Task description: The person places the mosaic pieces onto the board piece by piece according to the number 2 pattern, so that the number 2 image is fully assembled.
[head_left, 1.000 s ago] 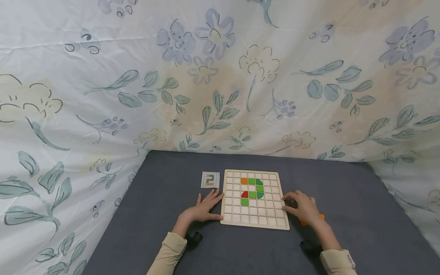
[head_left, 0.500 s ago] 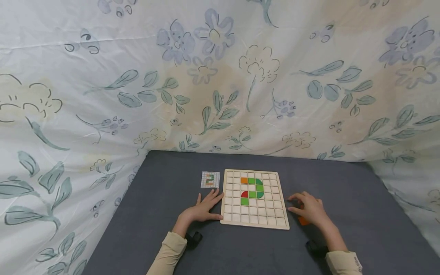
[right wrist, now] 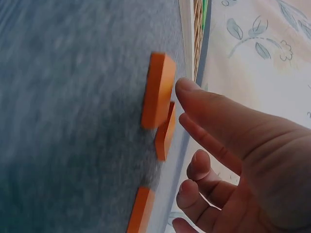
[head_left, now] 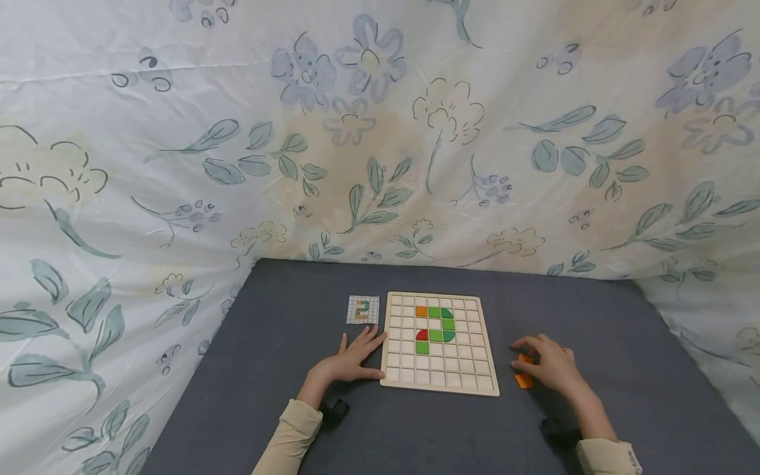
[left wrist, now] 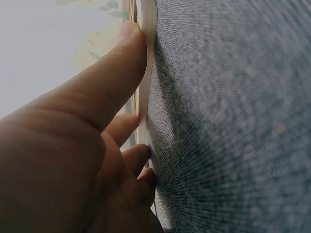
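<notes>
A wooden grid board (head_left: 453,380) lies flat, with green, orange and red tiles set in some cells. Its left edge meets the spread fingers of my left hand (head_left: 347,363); in the left wrist view the thumb (left wrist: 119,68) touches the board's side. To the right of the board, my right hand (head_left: 552,364) hovers over loose orange tiles (head_left: 524,381). Three of these show in the right wrist view, the nearest orange tile (right wrist: 158,92) just beside the thumb tip. Thumb and fingers stand apart with nothing between them. In the head view the right hand partly covers the tiles.
A small printed card (head_left: 362,310) with a coloured grid pattern lies left of the board's upper corner. Dark grey cloth (head_left: 427,429) covers the table. Behind and at the sides hangs a floral curtain (head_left: 380,132).
My right hand has drawn away from the board's right edge, moving right to the orange tiles and uncovering more of them. My left hand stays in place.
</notes>
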Demonstrator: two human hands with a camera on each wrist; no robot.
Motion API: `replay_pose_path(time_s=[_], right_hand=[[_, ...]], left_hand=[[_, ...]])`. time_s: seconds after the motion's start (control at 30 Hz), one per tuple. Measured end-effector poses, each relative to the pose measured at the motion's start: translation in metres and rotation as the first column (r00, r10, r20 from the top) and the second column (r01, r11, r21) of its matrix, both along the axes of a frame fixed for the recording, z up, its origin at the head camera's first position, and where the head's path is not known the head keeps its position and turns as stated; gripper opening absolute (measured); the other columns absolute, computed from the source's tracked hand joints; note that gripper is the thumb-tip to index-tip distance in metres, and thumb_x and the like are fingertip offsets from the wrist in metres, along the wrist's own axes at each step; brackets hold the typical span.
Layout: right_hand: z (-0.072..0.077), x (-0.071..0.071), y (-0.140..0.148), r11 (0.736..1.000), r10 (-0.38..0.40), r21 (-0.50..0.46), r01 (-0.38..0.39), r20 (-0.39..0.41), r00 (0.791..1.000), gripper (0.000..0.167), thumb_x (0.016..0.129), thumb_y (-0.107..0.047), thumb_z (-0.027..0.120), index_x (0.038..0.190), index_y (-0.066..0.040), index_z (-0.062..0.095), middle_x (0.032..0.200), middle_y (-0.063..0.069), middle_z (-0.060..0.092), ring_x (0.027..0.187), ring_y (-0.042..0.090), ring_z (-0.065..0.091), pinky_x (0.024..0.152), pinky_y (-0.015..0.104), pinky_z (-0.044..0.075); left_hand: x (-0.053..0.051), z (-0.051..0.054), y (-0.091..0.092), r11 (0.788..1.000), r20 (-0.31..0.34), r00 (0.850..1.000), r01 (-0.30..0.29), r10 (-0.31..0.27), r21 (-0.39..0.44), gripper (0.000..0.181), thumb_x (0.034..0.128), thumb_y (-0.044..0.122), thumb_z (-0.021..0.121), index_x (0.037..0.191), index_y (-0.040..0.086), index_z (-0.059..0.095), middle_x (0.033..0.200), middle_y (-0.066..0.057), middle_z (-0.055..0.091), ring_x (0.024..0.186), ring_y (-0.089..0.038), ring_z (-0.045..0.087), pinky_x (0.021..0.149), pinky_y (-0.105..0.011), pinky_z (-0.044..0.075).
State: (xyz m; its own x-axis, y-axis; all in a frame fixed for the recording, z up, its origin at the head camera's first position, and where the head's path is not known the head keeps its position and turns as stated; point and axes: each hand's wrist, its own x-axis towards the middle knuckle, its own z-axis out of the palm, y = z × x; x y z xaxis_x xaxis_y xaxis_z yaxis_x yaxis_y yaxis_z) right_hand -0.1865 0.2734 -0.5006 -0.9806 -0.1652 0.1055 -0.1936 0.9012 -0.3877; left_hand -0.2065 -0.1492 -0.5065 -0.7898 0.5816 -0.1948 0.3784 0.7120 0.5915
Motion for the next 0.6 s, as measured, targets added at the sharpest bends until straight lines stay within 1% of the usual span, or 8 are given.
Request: replay_pose_path(time_s=[0.2,0.37,0.47,0.6], right_hand=[[0.0,0.004,0.009,1.0,-0.018,0.017,0.018,0.007,1.0,0.034,0.077,-0.032,0.074,0.104,-0.013,0.067,0.082,0.001,0.052,0.069,0.015,0.046,0.064,0.04,0.025],[-0.001,0.006,0.013,0.999,-0.041,0.03,0.041,0.027,0.999,0.034,0.076,-0.033,0.075,0.103,-0.013,0.067,0.083,0.003,0.053,0.074,0.018,0.049,0.063,0.041,0.027],[-0.002,0.007,0.016,0.999,-0.039,0.029,0.039,0.03,0.999,0.035,0.076,-0.033,0.075,0.102,-0.012,0.067,0.084,0.004,0.053,0.076,0.02,0.05,0.063,0.042,0.027],[-0.002,0.009,0.018,0.999,-0.043,0.031,0.042,0.037,0.998,0.033,0.076,-0.031,0.075,0.102,-0.012,0.067,0.082,0.003,0.052,0.072,0.017,0.047,0.062,0.04,0.026]], left_hand=[[0.001,0.001,0.0,1.0,0.006,1.0,0.0,0.0,-0.002,0.082,0.0869,0.044,0.061,0.151,0.018,0.016,0.156,-0.01,0.005,0.143,-0.03,-0.002,0.106,-0.064,-0.009],[0.001,0.001,0.0,1.0,0.01,1.0,0.001,-0.001,0.003,0.082,0.087,0.043,0.061,0.151,0.018,0.016,0.156,-0.011,0.005,0.143,-0.03,-0.002,0.106,-0.064,-0.01],[0.002,0.003,0.0,1.0,0.013,1.0,0.0,0.0,0.008,0.081,0.0871,0.042,0.062,0.15,0.018,0.017,0.156,-0.011,0.005,0.143,-0.03,-0.002,0.106,-0.064,-0.01],[0.003,0.005,0.0,1.0,0.012,1.0,0.002,-0.002,0.009,0.081,0.0875,0.042,0.061,0.15,0.018,0.016,0.156,-0.011,0.005,0.143,-0.03,-0.003,0.106,-0.064,-0.01]])
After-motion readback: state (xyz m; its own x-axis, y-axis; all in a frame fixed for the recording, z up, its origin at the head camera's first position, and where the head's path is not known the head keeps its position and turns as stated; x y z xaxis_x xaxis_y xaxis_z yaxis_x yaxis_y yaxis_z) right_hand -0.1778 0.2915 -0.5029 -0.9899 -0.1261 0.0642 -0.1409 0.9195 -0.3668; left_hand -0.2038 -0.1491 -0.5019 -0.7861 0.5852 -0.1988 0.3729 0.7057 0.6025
